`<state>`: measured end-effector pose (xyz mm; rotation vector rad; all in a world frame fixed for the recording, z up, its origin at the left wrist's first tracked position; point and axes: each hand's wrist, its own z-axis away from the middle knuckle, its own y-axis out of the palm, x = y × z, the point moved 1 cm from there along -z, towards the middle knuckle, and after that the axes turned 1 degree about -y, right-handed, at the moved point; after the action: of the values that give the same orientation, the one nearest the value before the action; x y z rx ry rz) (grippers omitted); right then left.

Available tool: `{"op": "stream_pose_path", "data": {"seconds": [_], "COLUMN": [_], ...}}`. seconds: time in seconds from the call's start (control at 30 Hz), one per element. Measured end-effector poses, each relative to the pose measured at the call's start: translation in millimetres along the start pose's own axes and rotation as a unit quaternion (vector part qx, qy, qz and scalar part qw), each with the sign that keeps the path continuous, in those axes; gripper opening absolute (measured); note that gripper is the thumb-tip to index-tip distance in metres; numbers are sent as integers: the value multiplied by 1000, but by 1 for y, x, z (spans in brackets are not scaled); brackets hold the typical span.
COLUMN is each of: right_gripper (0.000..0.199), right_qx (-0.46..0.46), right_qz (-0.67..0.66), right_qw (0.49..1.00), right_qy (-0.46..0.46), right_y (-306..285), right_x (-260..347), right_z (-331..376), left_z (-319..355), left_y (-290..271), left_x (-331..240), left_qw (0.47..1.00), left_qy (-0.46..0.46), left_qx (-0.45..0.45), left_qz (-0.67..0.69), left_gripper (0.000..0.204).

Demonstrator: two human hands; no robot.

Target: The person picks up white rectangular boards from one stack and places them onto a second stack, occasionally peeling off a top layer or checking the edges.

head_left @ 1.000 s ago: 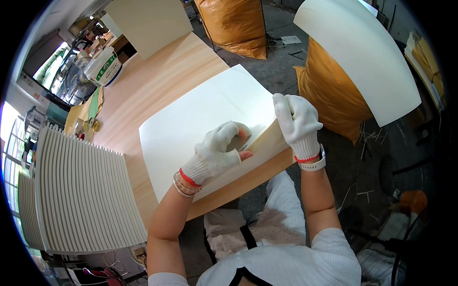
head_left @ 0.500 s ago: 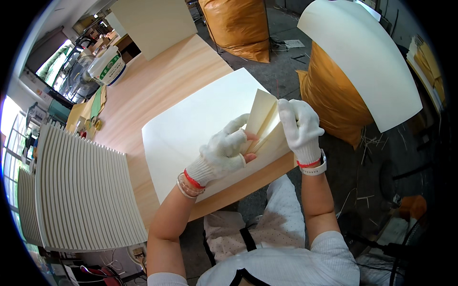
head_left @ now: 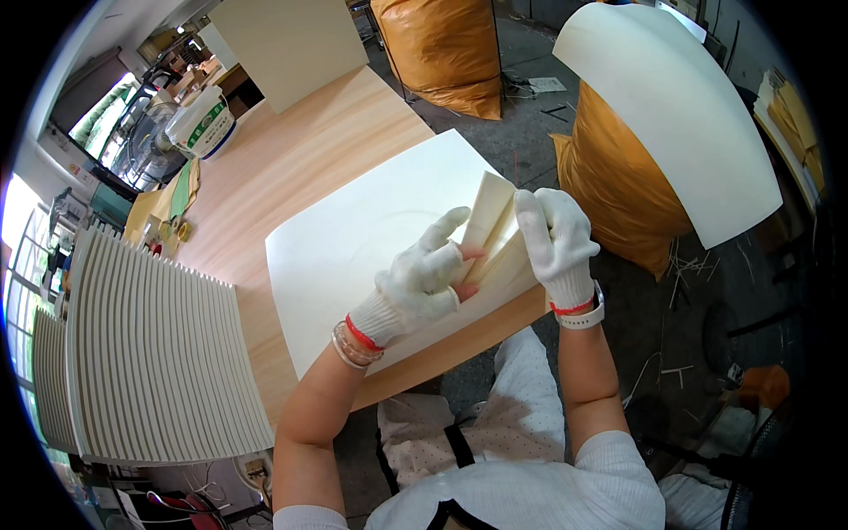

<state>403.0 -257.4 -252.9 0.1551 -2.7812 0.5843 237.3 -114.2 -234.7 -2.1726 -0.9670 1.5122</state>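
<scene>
both hands [head_left: 495, 256] on folded sheet [head_left: 495, 230]

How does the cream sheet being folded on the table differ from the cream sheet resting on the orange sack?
The folded sheet lies mostly flat on the wooden table, its near corner pleated between both gloved hands; the sheet on the sack bows, unfolded and untouched. Both are plain cream.

Lay flat as a large cream-white sheet [head_left: 371, 238] across the near part of the wooden desk [head_left: 291, 159], its near right corner [head_left: 496, 231] folded into narrow pleats, lifted off the surface and pinched between both gloved hands, the rest smooth and unmarked.
</scene>
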Motion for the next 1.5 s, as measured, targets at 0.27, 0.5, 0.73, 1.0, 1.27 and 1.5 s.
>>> {"op": "stream_pose_path", "data": {"seconds": [0.27, 0.5, 0.73, 1.0, 1.27, 1.5], "right_gripper": [12, 14, 16, 12, 14, 13], "right_qx": [24, 6, 23, -36, 29, 8], "right_qz": [-6, -25, -4, 33, -10, -21], "right_qw": [999, 1000, 1000, 996, 999, 1000], "right_qy": [23, 10, 5, -78, 27, 13], "right_y": [-2, -3, -2, 0, -2, -2], "right_x": [3, 0, 3, -1, 4, 0], "right_z": [-3, 1, -1, 2, -1, 4], "left_z": [-2, -2, -3, -3, -2, -2], "left_y": [-4, 3, 1, 5, 4, 6], "left_x": [1, 1, 7, -2, 6, 1], "left_qw": [995, 1000, 995, 999, 996, 999], "left_qy": [7, -9, 38, 3, 18, 11], "left_qx": [70, 11, 65, 8, 32, 1], "left_qz": [-67, -22, -70, -50, -86, -47], "left_gripper": [36, 35, 39, 33, 33, 34]}}
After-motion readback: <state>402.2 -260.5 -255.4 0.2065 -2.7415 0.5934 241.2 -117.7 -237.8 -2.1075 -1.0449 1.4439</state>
